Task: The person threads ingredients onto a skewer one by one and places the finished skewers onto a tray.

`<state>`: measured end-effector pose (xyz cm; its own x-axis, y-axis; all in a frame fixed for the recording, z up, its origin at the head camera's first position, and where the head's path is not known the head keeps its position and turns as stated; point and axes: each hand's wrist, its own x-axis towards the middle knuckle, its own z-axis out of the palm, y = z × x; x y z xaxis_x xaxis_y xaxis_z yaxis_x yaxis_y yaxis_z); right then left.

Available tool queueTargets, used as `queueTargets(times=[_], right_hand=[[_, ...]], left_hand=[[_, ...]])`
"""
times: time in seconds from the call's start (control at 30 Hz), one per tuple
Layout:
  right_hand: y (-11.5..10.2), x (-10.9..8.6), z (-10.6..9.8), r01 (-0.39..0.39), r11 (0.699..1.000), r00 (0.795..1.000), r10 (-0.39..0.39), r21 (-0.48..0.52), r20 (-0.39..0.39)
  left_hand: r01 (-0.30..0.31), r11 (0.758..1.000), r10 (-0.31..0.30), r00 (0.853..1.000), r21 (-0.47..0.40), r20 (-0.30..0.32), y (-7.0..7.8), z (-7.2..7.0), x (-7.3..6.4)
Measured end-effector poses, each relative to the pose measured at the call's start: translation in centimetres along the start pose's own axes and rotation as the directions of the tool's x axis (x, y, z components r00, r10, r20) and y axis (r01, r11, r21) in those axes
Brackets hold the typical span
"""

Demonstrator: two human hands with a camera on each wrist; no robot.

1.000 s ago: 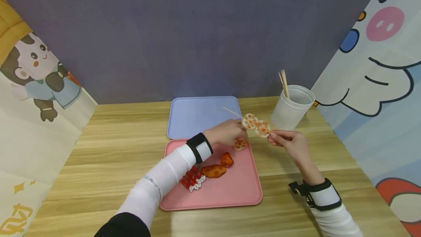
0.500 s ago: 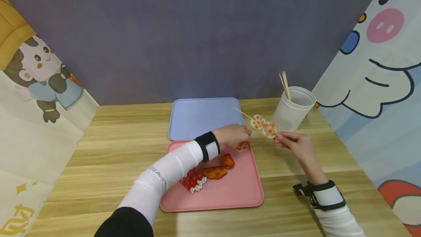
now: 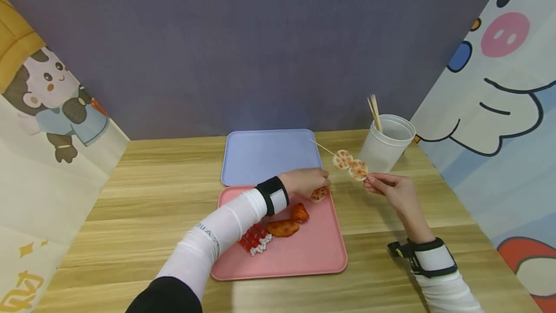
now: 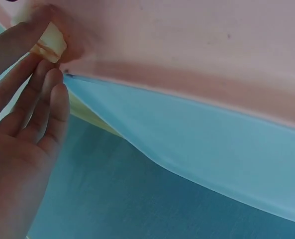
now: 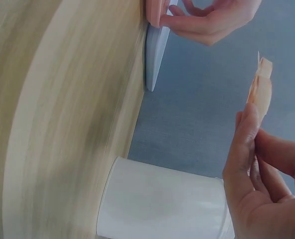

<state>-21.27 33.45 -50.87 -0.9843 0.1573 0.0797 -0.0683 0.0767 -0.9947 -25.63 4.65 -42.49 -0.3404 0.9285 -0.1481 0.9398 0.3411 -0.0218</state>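
In the head view my right hand (image 3: pixel 396 193) pinches the near end of a thin bamboo skewer (image 3: pixel 322 147), raised over the table to the right of the pink tray (image 3: pixel 304 255). Two lotus root slices (image 3: pixel 351 164) are threaded on it, close to my fingertips; the bare tip points up and left. My left hand (image 3: pixel 306 182) reaches across to the tray's far right corner. There its thumb and fingers pinch a loose lotus root slice (image 4: pixel 52 44), partly hidden by the thumb in the left wrist view.
Two orange-brown glazed meat pieces (image 3: pixel 283 228) and a group of red-and-white sticks (image 3: pixel 255 239) lie on the pink tray. Behind it is a blue tray (image 3: pixel 269 151). A white bucket (image 3: pixel 384 146) with several skewers (image 3: pixel 375 112) stands at the back right, before the grey wall.
The right hand has drawn the loaded skewer slightly right, away from the left hand. The left hand has moved a little right and down onto the loose lotus root slice.
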Motion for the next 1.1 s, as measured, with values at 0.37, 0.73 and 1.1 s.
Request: queueTargets(times=[0.37,0.73,1.1], right_hand=[[-0.1,-0.1,0.2,-0.006,1.0,1.0,0.006,-0.017,-0.015],[-0.1,0.0,0.1,-0.002,1.0,1.0,0.001,-0.029,-0.023],[-0.2,0.8,1.1,-0.006,0.997,1.0,0.004,-0.082,-0.026]], left_hand=[[0.041,0.998,-0.041,0.999,-0.054,0.008,0.5,-0.3,0.0],[0.075,0.996,-0.074,0.997,-0.052,0.022,0.7,-0.5,-0.1],[0.122,0.988,-0.13,0.989,-0.097,-0.076,0.2,-0.2,-0.9]])
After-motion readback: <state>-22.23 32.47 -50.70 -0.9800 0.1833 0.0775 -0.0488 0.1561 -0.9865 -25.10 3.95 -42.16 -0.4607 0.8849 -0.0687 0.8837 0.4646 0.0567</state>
